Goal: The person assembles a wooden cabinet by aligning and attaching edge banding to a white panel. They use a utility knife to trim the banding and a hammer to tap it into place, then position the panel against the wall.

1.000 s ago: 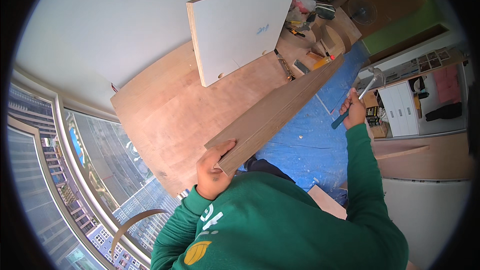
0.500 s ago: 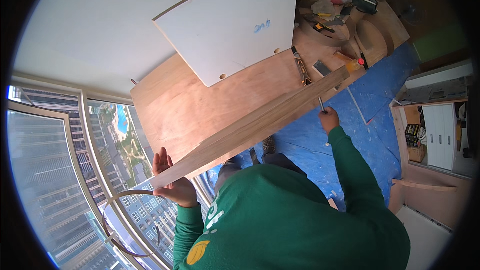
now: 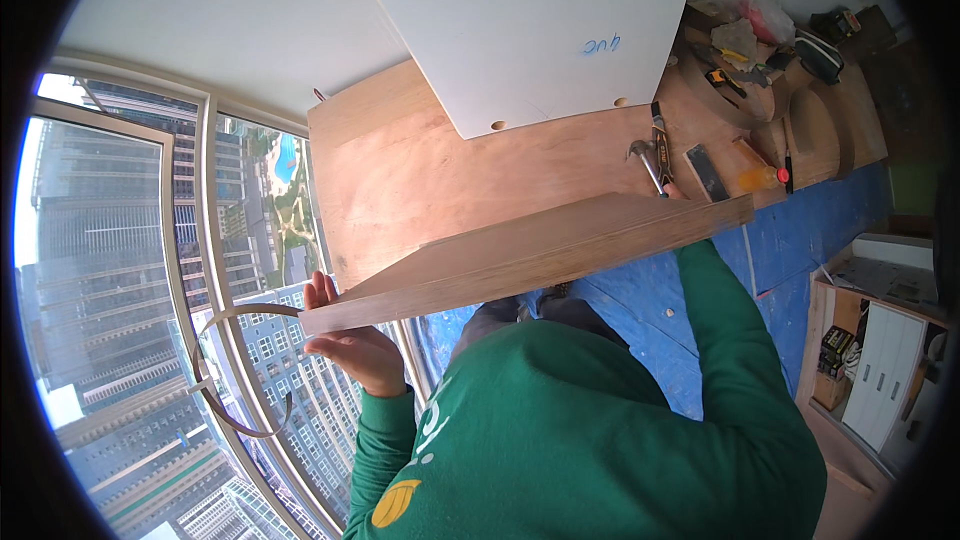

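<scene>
- Your left hand (image 3: 362,355) is spread rather than clenched: fingers stretched up behind the wooden board (image 3: 540,250), thumb out below, the board's left end lying in the gap. It looks like a cradling support, though the contact behind the wood is hidden.
- Your right hand (image 3: 676,194) is mostly masked by the board. What shows is closed round the hammer (image 3: 648,164), whose head points up and away from you over the table; holding it this way probably keeps the metal off the board's face.
- The board lies crosswise before your body, over the front edge of the table (image 3: 390,190), its left end reaching past the near left corner. Whether the table takes any weight, you cannot tell from here; your green sleeve (image 3: 735,340) passes beneath its right part, perhaps helping to steady it.
- A thin curved strip (image 3: 228,418) loops at the board's left end, beyond the table's left edge, where it has room to hang; whether it is attached is unclear.
- The white panel (image 3: 540,40) stands toward the table's back edge, apparently leaned there to leave the front free.
- The cutter (image 3: 660,138), grey block (image 3: 706,173) and red-capped bottle (image 3: 762,179) lie toward the table's front right, seemingly within your right hand's reach.
</scene>
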Demonstrator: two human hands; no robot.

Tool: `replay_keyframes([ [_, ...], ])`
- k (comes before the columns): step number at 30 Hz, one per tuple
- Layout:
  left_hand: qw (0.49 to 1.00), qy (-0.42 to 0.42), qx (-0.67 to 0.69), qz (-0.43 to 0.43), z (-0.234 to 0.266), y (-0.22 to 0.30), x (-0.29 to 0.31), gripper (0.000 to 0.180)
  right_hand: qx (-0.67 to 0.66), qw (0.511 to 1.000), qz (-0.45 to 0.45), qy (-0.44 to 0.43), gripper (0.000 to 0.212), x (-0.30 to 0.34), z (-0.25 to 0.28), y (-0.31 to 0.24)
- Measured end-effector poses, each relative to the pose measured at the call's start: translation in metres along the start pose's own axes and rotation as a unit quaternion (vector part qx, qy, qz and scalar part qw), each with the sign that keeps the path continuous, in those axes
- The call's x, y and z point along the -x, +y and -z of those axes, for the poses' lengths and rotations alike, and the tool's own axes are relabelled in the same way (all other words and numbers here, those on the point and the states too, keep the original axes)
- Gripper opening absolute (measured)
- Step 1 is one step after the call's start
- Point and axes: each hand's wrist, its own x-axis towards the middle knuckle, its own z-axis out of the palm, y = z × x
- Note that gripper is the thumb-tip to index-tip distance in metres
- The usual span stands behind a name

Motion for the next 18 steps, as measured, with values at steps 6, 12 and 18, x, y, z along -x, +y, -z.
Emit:
replay_keyframes([
  [6, 0.999, -0.024, -0.006, 0.023, -0.001, 0.004, 0.001, 0.094, -0.199, 0.979, -0.050, 0.009, 0.015, 0.019, 0.034, -0.032],
  [12, 0.999, -0.005, -0.012, 0.032, -0.010, 0.007, 0.002, 0.095, -0.149, 0.985, -0.064, -0.054, 0.013, 0.049, 0.084, -0.035],
  [18, 0.993, 0.114, -0.014, 0.003, -0.038, 0.003, 0.003, 0.069, -0.049, 0.987, 0.072, -0.135, 0.019, 0.021, 0.123, -0.040],
])
